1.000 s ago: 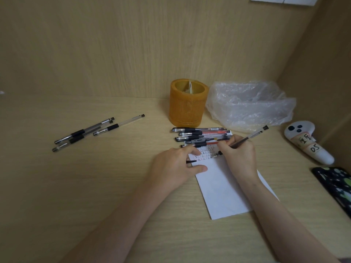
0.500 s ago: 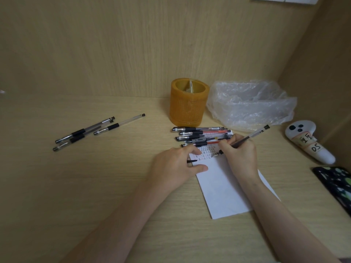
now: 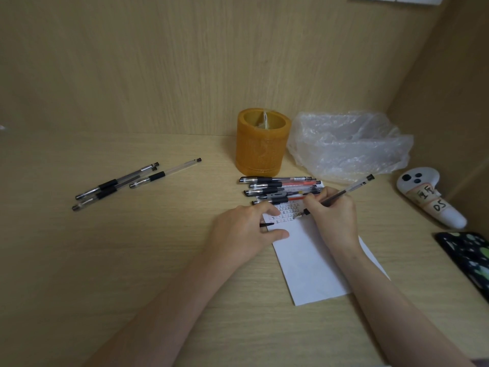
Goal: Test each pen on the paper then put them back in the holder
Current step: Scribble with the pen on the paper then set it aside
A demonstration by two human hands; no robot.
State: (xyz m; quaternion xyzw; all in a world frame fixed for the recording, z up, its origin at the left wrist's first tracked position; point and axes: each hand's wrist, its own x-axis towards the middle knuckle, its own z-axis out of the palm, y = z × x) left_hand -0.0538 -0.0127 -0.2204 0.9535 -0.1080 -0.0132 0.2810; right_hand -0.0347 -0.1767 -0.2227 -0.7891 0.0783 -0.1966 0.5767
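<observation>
My right hand (image 3: 334,221) grips a clear black-ink pen (image 3: 352,189), tip down on the white paper (image 3: 315,266) among rows of small written marks. My left hand (image 3: 243,231) rests on the paper's left edge and holds a small black pen cap (image 3: 266,225) between its fingers. Several capped pens (image 3: 280,189), black and red, lie side by side across the paper's far end. Behind them stands the orange round holder (image 3: 260,143). Three more pens (image 3: 127,182) lie on the desk at the left.
A crumpled clear plastic bag (image 3: 349,144) sits right of the holder. A white handheld controller (image 3: 428,197) with a label lies at the far right, and a dark patterned phone (image 3: 468,258) lies near the right edge. Wooden walls close the back and right side.
My right hand has shifted the pen tip slightly along the rows of marks. My left hand and everything else stay put.
</observation>
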